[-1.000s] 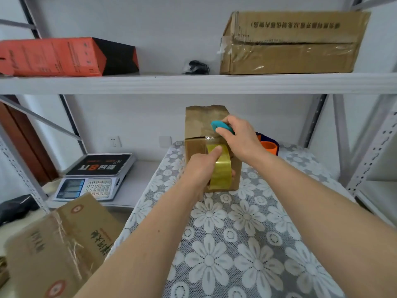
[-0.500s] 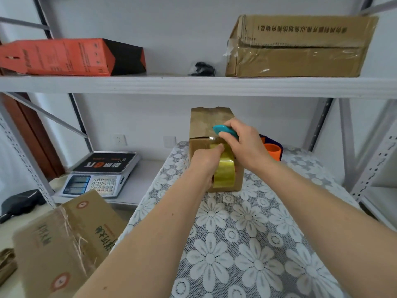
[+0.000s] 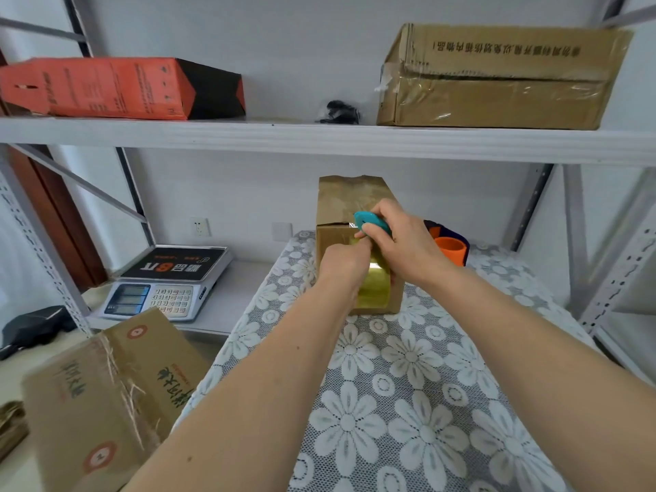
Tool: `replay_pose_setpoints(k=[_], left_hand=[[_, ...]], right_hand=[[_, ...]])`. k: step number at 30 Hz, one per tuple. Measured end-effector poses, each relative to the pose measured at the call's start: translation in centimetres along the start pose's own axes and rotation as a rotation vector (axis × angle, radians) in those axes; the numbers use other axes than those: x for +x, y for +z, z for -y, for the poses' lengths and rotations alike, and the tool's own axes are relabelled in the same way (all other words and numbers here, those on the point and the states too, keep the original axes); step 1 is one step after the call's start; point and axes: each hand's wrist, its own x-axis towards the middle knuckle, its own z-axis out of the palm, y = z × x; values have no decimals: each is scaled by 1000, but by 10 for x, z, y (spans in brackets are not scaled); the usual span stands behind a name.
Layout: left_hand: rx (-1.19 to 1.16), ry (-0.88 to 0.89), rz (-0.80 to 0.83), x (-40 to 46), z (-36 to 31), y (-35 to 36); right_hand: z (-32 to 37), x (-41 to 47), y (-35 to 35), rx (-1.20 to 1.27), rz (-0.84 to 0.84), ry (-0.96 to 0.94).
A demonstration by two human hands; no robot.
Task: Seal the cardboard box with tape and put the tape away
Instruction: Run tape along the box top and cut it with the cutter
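Note:
A small brown cardboard box (image 3: 349, 197) stands at the far end of the table, its back flap upright. A glossy yellowish tape strip (image 3: 377, 292) runs down its front face. My left hand (image 3: 342, 266) is curled against the top of that face, fingers on the strip. My right hand (image 3: 406, 241) is closed on a teal cutter (image 3: 365, 219), whose tip sits at the box's top front edge, right above my left hand. An orange-cored tape roll (image 3: 450, 248) lies behind the box to the right, partly hidden by my right hand.
A floral lace cloth covers the table (image 3: 408, 392). A digital scale (image 3: 167, 284) sits on a low shelf at left, with a taped carton (image 3: 106, 388) in front. The overhead shelf (image 3: 248, 136) carries an orange box (image 3: 106, 87), a black item (image 3: 339, 112) and a large carton (image 3: 497, 76).
My left hand has slid up the taped front face, from its middle to just under the cutter. My right hand has stayed at the box's top edge with the cutter.

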Motion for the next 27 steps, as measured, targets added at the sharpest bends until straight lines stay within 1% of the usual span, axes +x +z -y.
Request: replay_pose_setpoints(k=[5, 9, 11, 16, 19, 21, 24, 27], left_hand=[[9, -12, 12, 2, 1, -2], [32, -24, 9, 4, 2, -4], [2, -33, 10, 1, -1, -6], [-81, -62, 107, -6, -4, -20], [-77, -47, 107, -4, -3, -26], [-63, -40, 95, -4, -4, -26], [-58, -25, 74, -4, -3, -25], [-53, -10, 53, -4, -2, -24]], right_hand=[[1, 1, 0, -4, -5, -10], [-2, -2, -3, -100, -12, -51], [-4, -4, -4, -149, -28, -62], [-7, -4, -9, -204, -44, -23], [-5, -2, -9, -231, -16, -12], [-4, -1, -9, -290, -1, -15], [-4, 3, -11, -391, 31, -53], [0, 8, -12, -423, 108, -104]])
